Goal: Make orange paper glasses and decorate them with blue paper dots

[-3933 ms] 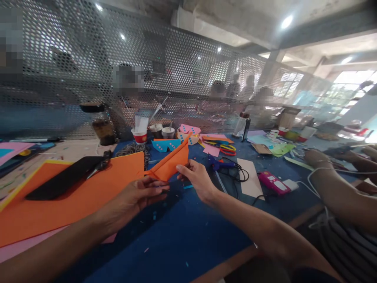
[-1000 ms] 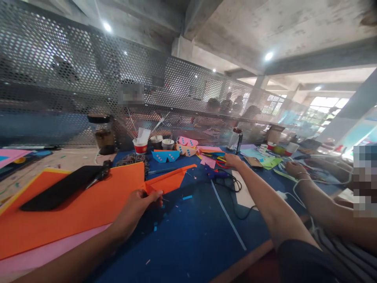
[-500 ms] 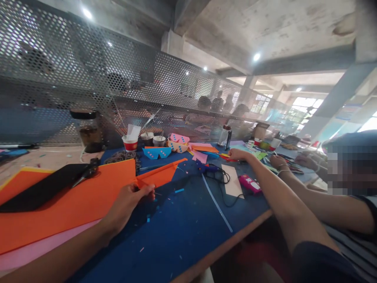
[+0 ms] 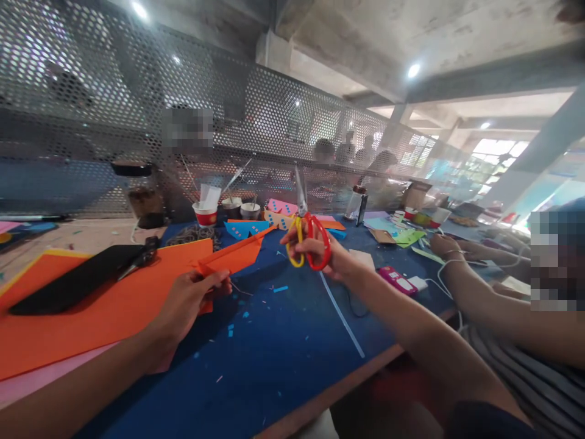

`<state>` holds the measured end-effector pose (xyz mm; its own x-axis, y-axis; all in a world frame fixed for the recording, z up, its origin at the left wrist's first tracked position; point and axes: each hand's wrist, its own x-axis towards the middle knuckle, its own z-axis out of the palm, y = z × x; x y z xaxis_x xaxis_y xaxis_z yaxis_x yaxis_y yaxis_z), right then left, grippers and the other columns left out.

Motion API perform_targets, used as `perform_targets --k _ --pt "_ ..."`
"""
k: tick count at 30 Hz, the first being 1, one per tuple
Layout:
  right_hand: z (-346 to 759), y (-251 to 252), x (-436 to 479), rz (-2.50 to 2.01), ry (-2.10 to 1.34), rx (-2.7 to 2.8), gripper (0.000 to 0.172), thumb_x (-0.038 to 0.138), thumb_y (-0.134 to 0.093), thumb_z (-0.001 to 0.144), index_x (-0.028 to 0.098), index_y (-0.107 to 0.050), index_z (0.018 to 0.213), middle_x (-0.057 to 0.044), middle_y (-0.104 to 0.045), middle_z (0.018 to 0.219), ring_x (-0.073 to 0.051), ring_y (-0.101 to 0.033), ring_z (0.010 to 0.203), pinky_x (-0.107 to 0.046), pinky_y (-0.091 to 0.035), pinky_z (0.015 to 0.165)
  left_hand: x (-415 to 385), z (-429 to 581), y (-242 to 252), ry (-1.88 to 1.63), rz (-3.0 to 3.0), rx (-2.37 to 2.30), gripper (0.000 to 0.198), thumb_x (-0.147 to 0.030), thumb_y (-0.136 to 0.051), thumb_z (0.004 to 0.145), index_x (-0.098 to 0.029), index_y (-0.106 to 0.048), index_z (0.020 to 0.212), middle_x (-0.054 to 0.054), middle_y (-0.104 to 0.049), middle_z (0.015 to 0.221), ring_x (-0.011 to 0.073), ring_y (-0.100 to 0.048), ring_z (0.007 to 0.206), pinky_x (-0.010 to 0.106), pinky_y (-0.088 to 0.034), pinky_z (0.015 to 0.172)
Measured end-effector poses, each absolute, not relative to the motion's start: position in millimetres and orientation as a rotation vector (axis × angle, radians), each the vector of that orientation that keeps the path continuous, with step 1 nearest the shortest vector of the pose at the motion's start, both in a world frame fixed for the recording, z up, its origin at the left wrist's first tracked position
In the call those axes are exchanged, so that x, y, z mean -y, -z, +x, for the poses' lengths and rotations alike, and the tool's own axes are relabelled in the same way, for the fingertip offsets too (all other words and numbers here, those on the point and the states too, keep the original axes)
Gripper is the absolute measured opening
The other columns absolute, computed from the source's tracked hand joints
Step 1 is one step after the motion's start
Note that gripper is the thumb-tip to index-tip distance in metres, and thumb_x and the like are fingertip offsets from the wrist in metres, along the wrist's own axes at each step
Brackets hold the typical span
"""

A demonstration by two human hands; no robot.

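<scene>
Room: perforated metal panel closes off the back, blue tabletop in front, brown near edge cutting diagonally up to the right.

Left hand: thumb and fingers pinching the folded orange piece, held above the tabletop, long tip angled up and right. Behind the hand, the orange sheet fills the left side, its right edge about level with the wrist. Black slab lies on that sheet.

Right hand: fingers in the scissors loops, blades up and close together, raised. Gap between scissors and orange piece; they're near, apart.

Widest stretch of blue runs from between the hands to the near edge, scraps scattered across it. Clear strip stops just short of that edge.

Tighter elsewhere: blue mask and cup line the back, pink box sits by the right forearm, then a co-worker's arm.
</scene>
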<state>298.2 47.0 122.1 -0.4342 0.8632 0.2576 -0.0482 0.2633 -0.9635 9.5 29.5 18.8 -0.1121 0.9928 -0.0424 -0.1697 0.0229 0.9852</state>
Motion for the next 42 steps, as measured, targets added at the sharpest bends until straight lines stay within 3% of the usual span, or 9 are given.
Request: perform_targets --k 4,13,18,24,33,39,42 --pt "263 -106 -11 -0.626 -1.624 1.364 0.030 0.031 -0.086 0.076 0.022 -0.068 0.099 -0.002 -0.077 0.098 -0.015 -0.072 0.075 -0.029 -0.059 0.072 -30 11 -18 -1.337 0.996 -1.186 0.040 -0.048 -0.101 0.055 -0.018 -0.078 0.070 0.005 -0.077 0.074 0.0210 -0.072 0.071 0.033 -0.067 0.075" --pt "230 -66 29 -0.929 -1.725 0.946 0.038 0.032 -0.092 0.067 0.020 -0.066 0.093 0.002 -0.072 0.083 -0.016 -0.074 0.075 -0.032 -0.061 0.079 -31 13 -17 -1.356 0.958 -1.188 0.036 -0.045 -0.097 0.059 -0.019 -0.076 0.070 0.005 -0.076 0.071 0.0217 -0.073 0.066 0.034 -0.065 0.071" --pt "254 -50 32 -1.101 -1.575 0.969 0.034 0.026 -0.090 0.063 0.019 -0.067 0.088 0.001 -0.074 0.086 -0.015 -0.072 0.078 -0.030 -0.061 0.081 -29 12 -16 -1.341 0.962 -1.166 0.036 -0.047 -0.098 0.063 -0.018 -0.076 0.070 0.006 -0.077 0.071 0.0219 -0.074 0.068 0.033 -0.065 0.071" --pt "307 -41 33 -1.194 -1.419 0.916 0.037 0.030 -0.093 0.063 0.020 -0.070 0.090 -0.001 -0.075 0.089 -0.018 -0.073 0.085 -0.037 -0.063 0.091 -28 13 -19 -1.341 0.975 -1.132 0.038 -0.043 -0.101 0.054 -0.017 -0.078 0.069 0.006 -0.076 0.071 0.0221 -0.072 0.069 0.034 -0.066 0.074" --pt "360 -44 17 -1.302 -1.143 0.985 0.036 0.027 -0.094 0.055 0.021 -0.069 0.081 0.000 -0.071 0.080 -0.017 -0.069 0.078 -0.033 -0.061 0.083 -28 13 -19 -1.330 0.975 -1.133 0.039 -0.041 -0.102 0.051 -0.018 -0.076 0.069 0.006 -0.078 0.072 0.0211 -0.073 0.068 0.031 -0.065 0.072" --pt "317 -64 16 -1.165 -1.236 1.090 0.027 0.029 -0.087 0.066 0.021 -0.072 0.087 -0.001 -0.073 0.092 -0.019 -0.071 0.090 -0.036 -0.062 0.090 -30 14 -19 -1.340 0.949 -1.148 0.037 -0.042 -0.099 0.057 -0.018 -0.076 0.072 0.006 -0.078 0.073 0.0221 -0.074 0.066 0.035 -0.066 0.071" --pt "275 -73 14 -1.024 -1.364 1.229 0.024 0.027 -0.080 0.072 0.022 -0.069 0.092 -0.001 -0.073 0.097 -0.019 -0.071 0.090 -0.034 -0.061 0.086 -31 12 -21 -1.358 0.939 -1.139 0.038 -0.044 -0.098 0.057 -0.018 -0.073 0.068 0.004 -0.075 0.069 0.0207 -0.072 0.064 0.036 -0.067 0.073"
